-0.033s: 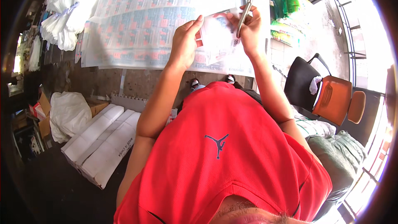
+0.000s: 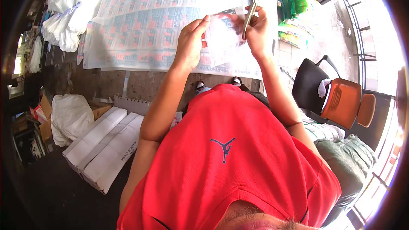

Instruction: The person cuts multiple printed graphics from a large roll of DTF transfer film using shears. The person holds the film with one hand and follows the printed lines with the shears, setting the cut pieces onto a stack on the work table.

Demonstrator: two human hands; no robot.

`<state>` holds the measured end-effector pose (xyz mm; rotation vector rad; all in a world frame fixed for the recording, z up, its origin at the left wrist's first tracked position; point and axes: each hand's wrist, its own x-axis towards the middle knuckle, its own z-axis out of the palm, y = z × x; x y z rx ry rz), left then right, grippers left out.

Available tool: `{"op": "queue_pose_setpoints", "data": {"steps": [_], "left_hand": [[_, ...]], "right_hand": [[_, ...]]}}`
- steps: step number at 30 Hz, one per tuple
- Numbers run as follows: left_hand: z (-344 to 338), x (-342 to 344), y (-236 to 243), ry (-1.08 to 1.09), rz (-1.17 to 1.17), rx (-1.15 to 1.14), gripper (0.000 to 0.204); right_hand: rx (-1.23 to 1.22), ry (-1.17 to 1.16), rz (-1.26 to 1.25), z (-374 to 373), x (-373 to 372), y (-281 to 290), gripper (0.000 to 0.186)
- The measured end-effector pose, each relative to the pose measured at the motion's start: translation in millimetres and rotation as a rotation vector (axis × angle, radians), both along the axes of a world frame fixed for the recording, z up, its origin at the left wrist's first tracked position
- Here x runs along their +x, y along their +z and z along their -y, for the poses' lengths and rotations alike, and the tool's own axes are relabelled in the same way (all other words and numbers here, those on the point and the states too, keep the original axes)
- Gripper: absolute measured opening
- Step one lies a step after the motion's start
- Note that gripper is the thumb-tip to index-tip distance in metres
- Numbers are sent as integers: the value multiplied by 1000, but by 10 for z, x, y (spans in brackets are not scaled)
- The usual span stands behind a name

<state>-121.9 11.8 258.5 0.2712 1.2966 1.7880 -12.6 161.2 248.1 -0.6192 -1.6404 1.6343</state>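
A small see-through plastic sheet (image 2: pixel 224 36) with dark and reddish print is held up between my hands, above the table. My left hand (image 2: pixel 192 40) pinches its left edge between thumb and fingers. My right hand (image 2: pixel 257 27) is closed round a slim metal tool (image 2: pixel 250 17) with a narrow dark tip pointing away from me; its exact kind is hard to tell. The fingers of that hand also reach the sheet's right side, partly seen through it. Below lies a large translucent sheet (image 2: pixel 140 30) printed with blue and red rows, covering the table.
White bundled bags (image 2: pixel 64 12) hang at the far left. Long white cartons (image 2: pixel 106 145) and a white sack (image 2: pixel 71 117) lie at my left. Green-and-white packs (image 2: pixel 296 17) stand right of the table. An orange-and-black chair (image 2: pixel 341 102) and a grey-green sack (image 2: pixel 347 162) are at my right.
The small plastic sheet has shifted slightly between my hands, its dark print now showing more plainly near the top. The metal tool has tilted a little. My left hand stays about where it was.
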Motion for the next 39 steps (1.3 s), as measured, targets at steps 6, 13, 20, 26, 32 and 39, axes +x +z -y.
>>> {"op": "queue_pose_setpoints", "data": {"steps": [6, 13, 20, 26, 32, 39], "left_hand": [[-58, 74, 25, 14, -76, 106, 23], [-16, 49, -9, 30, -236, 30, 18], [-28, 60, -15, 26, -249, -26, 19], [-56, 73, -65, 24, -324, -15, 21], [-77, 117, 24, 31, -308, 17, 24], [79, 182, 88, -71, -287, -95, 28]], "right_hand": [[124, 13, 138, 6, -2, -32, 50], [-95, 163, 49, -53, 156, 110, 51], [-116, 176, -24, -77, 239, 92, 48], [-97, 155, 16, -97, 273, 92, 45], [-85, 94, 29, -117, 263, 75, 43], [-150, -40, -79, -158, 273, 46, 43]]}}
